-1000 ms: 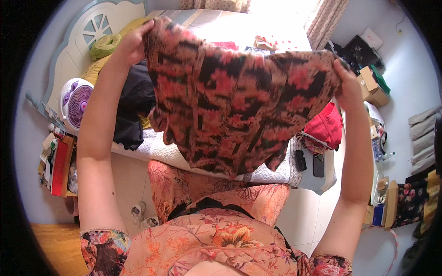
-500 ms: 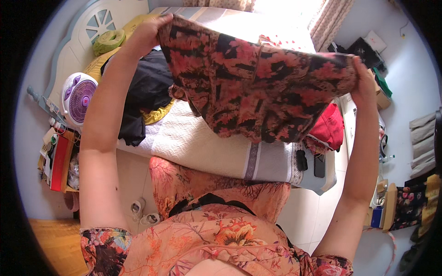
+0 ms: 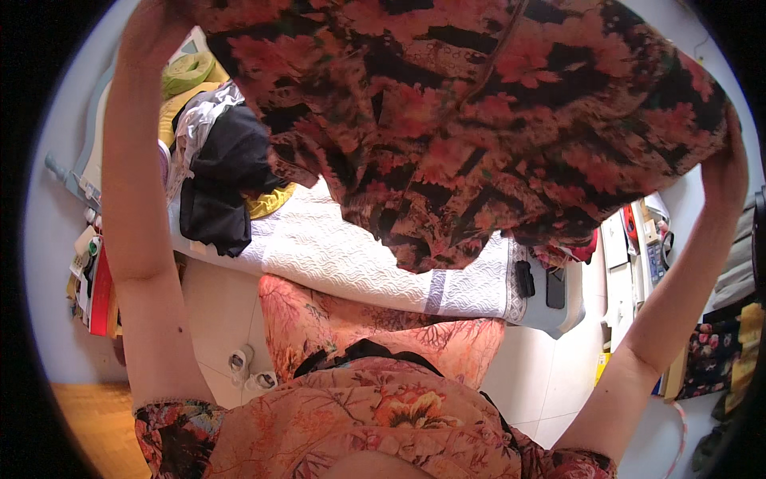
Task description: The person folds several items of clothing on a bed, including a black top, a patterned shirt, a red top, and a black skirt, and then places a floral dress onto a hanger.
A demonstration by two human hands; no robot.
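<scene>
A pink-and-black floral garment (image 3: pixel 447 136) is stretched out in the air in front of me, its lower edge hanging in uneven folds. Whether it is shorts or a top I cannot tell. My left hand (image 3: pixel 163 36), at the upper left, is closed on one corner, with its fingers partly cut off and in shade. On the far side my right hand (image 3: pixel 726 160) grips the other edge. Below the cloth lies the bed (image 3: pixel 359 275) with a pale quilted cover. Dark clothes (image 3: pixel 219 191) are heaped on its left part, beside a grey-white cloth (image 3: pixel 203 116) and a yellow piece (image 3: pixel 270 203).
A phone (image 3: pixel 554 289) and a small black object (image 3: pixel 523 279) lie at the bed's near right corner, close to red clothing (image 3: pixel 584 249). A green cushion (image 3: pixel 190 73) rests near the headboard. Pale shoes (image 3: pixel 239 363) stand on the floor at left.
Both hands have moved outward, and the garment has come up and closer to me, filling more of the view. My right hand is lower; my left is higher.
</scene>
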